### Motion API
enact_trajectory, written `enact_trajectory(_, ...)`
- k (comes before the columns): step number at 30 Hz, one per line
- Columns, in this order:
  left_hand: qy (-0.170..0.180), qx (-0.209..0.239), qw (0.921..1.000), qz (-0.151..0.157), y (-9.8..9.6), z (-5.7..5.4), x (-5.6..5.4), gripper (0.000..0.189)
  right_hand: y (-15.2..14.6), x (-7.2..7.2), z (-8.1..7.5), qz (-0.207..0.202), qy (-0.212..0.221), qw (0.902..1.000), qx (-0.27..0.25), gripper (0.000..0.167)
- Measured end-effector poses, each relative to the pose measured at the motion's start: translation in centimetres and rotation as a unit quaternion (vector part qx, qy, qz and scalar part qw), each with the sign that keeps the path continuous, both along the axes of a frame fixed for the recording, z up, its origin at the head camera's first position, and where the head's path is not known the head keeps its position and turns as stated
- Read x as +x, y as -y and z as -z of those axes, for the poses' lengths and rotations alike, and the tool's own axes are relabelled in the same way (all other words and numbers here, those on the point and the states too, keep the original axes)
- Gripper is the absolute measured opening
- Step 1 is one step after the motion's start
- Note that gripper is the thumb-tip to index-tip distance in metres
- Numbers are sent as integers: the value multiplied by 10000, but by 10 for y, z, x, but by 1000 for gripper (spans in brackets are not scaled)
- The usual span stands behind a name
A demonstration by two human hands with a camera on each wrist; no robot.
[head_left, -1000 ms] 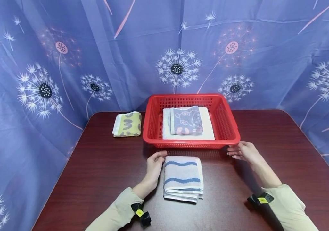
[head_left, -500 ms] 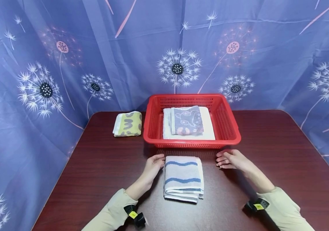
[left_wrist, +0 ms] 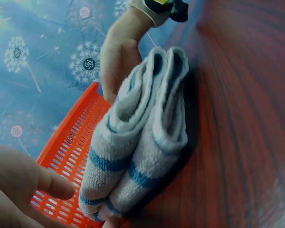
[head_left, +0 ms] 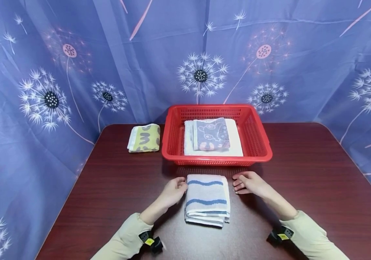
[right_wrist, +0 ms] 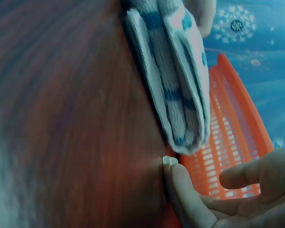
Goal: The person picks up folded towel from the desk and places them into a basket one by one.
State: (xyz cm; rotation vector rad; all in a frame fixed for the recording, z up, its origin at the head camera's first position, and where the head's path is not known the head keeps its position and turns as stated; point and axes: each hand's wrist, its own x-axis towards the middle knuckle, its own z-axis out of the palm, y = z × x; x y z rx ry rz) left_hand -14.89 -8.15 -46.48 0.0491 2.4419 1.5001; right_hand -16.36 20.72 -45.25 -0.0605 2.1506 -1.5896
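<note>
A folded white towel with blue wavy stripes [head_left: 206, 196] lies on the table in front of the red basket. At its far left corner is my left hand [head_left: 171, 193], fingertips right at the towel's edge. In the left wrist view a fingertip [left_wrist: 112, 222] shows at the lower end of the layered folds. My right hand [head_left: 250, 183] is just right of the towel, fingers extended and loosely bent toward it. A gap shows between those fingers [right_wrist: 187, 194] and the towel in the right wrist view. Neither hand grips anything.
The red plastic basket [head_left: 217, 159] stands behind, holding a white towel [head_left: 236, 141] under a grey patterned towel [head_left: 212, 134]. Left of it lies a folded green-and-grey towel [head_left: 144, 138]. A blue dandelion-print curtain [head_left: 159, 54] hangs around the dark red wooden table [head_left: 309, 173].
My right hand has come away from the basket's front right corner and moved left toward the striped towel. My left hand has shifted slightly nearer to me along the towel's left edge.
</note>
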Motion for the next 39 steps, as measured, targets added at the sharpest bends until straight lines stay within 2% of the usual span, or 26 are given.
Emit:
enact_trajectory(5,-701,-940,9927,280,-3,1,1,41,13,6,0,210,-268,9990,289,35)
enact_trajectory(9,-1049,-1192,9866,372,-5,2,2,32,23,11,1,469,-402,9966,536,35)
enact_trajectory(13,-1173,-1285,9839,408,-7,3,4,28,30,15,2,534,-518,9946,721,34)
enact_trajectory(21,-1233,-1167,9849,345,-9,2,8,31,40,19,5,493,-765,9897,1103,31)
enact_trajectory(27,-1172,-989,9878,265,-12,2,9,32,45,22,3,469,-1030,9806,1600,30)
enact_trajectory(29,-1147,-874,9892,258,-12,3,10,33,45,23,2,419,-1202,9747,1839,28)
enact_trajectory(35,-1037,-479,9931,271,-14,4,12,37,46,25,3,370,-1968,9470,2513,25)
enact_trajectory(39,-875,-233,9958,164,-15,3,12,40,48,28,2,469,-1891,9525,2342,27)
